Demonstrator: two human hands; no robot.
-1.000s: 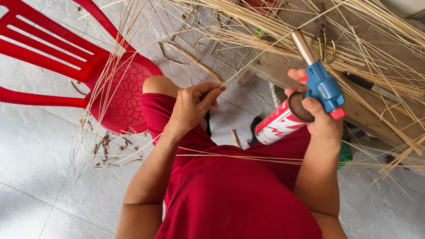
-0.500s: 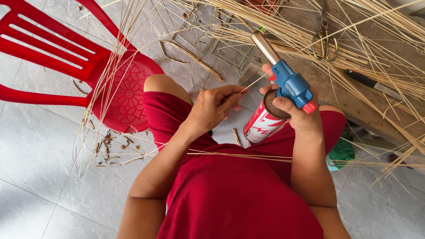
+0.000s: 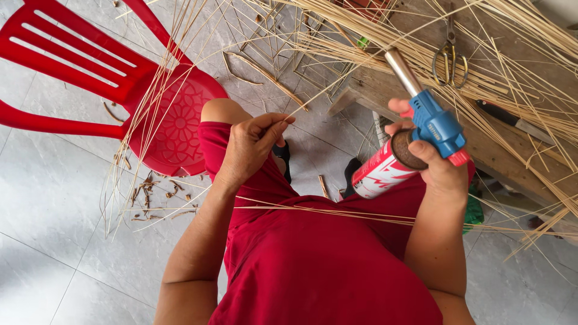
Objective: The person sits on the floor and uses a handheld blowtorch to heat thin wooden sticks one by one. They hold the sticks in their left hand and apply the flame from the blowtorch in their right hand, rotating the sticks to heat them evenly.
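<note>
Two bare hands work above a lap in red cloth: the left hand (image 3: 250, 147) is closed, thumb and fingertips pinching the near end of a thin pale reed (image 3: 313, 96) that runs up and to the right toward the tabletop (image 3: 512, 153). The right hand (image 3: 436, 165) is wrapped firmly around a torch (image 3: 430, 120), its blue head topped by a metal nozzle that points up and away, its red-and-white gas can (image 3: 379, 174) angled down toward the knees. The nozzle's tip sits just beside the pinched reed, among a loose heap of strips (image 3: 385, 30) that fans across the wooden tabletop and spills over its edge; whether tip and reed touch cannot be told. More long strips lie across the person's lap, running from left to right under both forearms. On the tabletop, well beyond the torch, rest scissors (image 3: 448, 57) with their loops toward the camera, and to the right of them a knife (image 3: 512, 120) with a dark handle, both half buried in strips. A red plastic chair (image 3: 120, 84) lies tipped on the grey tiled floor (image 3: 48, 198) to the left, its seat close against the person's left knee, with brown shavings (image 3: 150, 192) scattered on the tiles beside it.
</note>
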